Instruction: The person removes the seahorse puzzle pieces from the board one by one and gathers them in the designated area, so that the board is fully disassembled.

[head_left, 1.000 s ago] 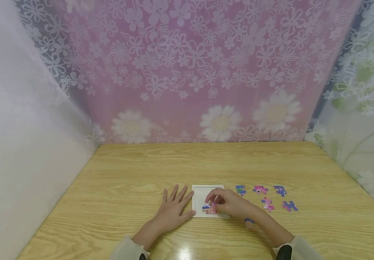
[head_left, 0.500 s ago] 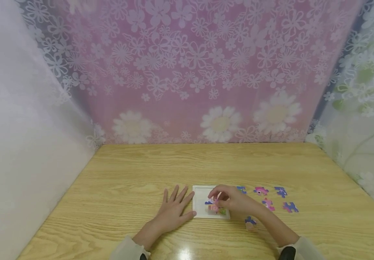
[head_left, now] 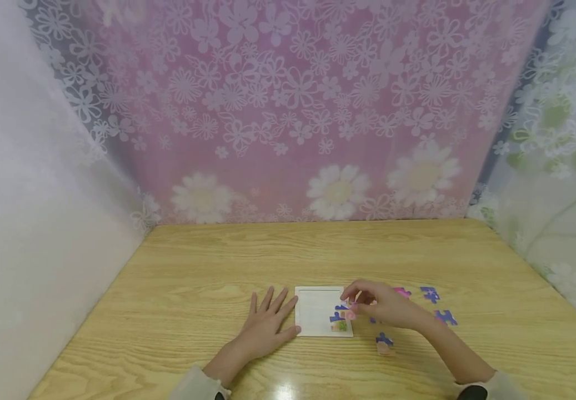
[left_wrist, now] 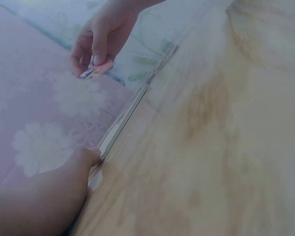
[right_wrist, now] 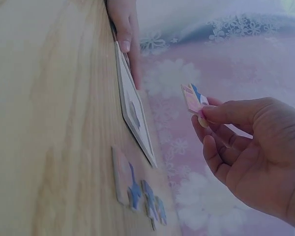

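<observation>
My left hand (head_left: 265, 330) lies flat with fingers spread, its fingertips and thumb at the left edge of a white puzzle tray (head_left: 314, 311). In the left wrist view its thumb (left_wrist: 91, 156) touches the tray's edge. Thumb and fingers of my right hand (head_left: 390, 305) pinch a pink and blue jigsaw piece (head_left: 347, 314), held above the tray's right side. The right wrist view shows that piece (right_wrist: 191, 100) tilted and clear of the table. A green, tan and blue jigsaw piece (head_left: 339, 324) sits in the tray's lower right corner.
Several loose jigsaw pieces lie right of the tray, including a blue one with a star (head_left: 430, 294), a blue one (head_left: 446, 317) and a tan and blue one (head_left: 385, 344). My right hand partly hides others. A flowered curtain (head_left: 288, 111) hangs behind the table.
My right hand has lifted the pink and blue jigsaw piece and carried it rightward over the tray. The corner piece now shows more fully. My left hand stays in place.
</observation>
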`<state>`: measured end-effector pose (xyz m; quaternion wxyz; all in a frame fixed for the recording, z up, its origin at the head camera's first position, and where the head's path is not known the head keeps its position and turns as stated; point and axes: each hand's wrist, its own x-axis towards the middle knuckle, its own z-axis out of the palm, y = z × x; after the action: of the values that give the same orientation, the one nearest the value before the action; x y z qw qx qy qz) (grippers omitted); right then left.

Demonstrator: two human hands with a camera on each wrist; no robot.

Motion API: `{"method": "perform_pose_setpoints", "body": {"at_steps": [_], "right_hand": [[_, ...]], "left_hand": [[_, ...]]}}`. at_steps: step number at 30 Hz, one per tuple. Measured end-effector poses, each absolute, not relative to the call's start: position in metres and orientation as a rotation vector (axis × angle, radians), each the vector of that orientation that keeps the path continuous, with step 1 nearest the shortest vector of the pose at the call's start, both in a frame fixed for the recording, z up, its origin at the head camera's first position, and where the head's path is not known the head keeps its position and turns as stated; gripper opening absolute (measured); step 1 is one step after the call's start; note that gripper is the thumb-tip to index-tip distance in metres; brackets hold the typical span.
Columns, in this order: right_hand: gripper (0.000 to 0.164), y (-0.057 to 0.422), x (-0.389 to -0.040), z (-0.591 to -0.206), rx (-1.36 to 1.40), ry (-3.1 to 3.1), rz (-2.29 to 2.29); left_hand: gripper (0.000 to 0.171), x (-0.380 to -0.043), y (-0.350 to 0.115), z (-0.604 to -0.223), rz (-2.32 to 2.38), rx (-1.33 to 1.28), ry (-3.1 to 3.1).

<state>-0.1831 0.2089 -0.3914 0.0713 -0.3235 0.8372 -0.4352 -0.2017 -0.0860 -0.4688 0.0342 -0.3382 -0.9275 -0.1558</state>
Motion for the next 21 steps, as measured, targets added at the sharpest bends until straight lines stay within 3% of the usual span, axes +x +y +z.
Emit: {"method": "perform_pose_setpoints", "body": {"at_steps": [21], "right_hand": [[0.017, 0.262, -0.157, -0.391, -0.977, 2.628, -1.323]], "left_hand": [[0.067, -0.2, -0.086, -0.466, -0.501, -1.057, -2.873]]}}
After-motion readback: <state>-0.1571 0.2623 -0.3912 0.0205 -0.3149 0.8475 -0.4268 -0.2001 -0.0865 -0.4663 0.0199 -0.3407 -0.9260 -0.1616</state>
